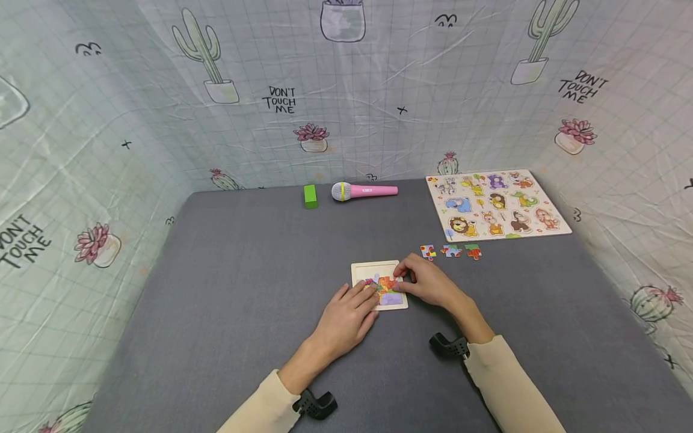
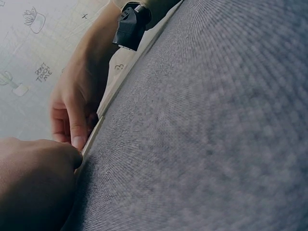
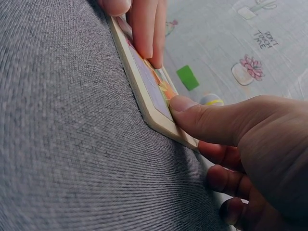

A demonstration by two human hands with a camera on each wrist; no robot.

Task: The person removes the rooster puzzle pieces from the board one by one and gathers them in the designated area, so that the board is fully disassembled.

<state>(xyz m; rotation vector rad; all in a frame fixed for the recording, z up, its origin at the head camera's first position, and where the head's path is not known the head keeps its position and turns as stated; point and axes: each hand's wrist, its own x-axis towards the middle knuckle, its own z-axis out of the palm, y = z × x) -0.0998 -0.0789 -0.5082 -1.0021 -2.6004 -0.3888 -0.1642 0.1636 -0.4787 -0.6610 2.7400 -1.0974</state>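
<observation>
A small square wooden jigsaw tray lies on the table, its lower part filled with colourful pieces and a bare strip along its far side. My left hand rests on the tray's left part, its fingers stretched over the picture. At the right edge, the thumb and forefinger of my right hand pinch a puzzle piece, mostly hidden by the fingers. In the right wrist view the right thumb lies over the picture beside the wooden rim. The left wrist view shows both hands meeting at the tray's edge.
Three loose puzzle pieces lie beyond my right hand. A wooden animal board is at the back right. Along the back are a pink toy microphone and a green block, before a printed cloth.
</observation>
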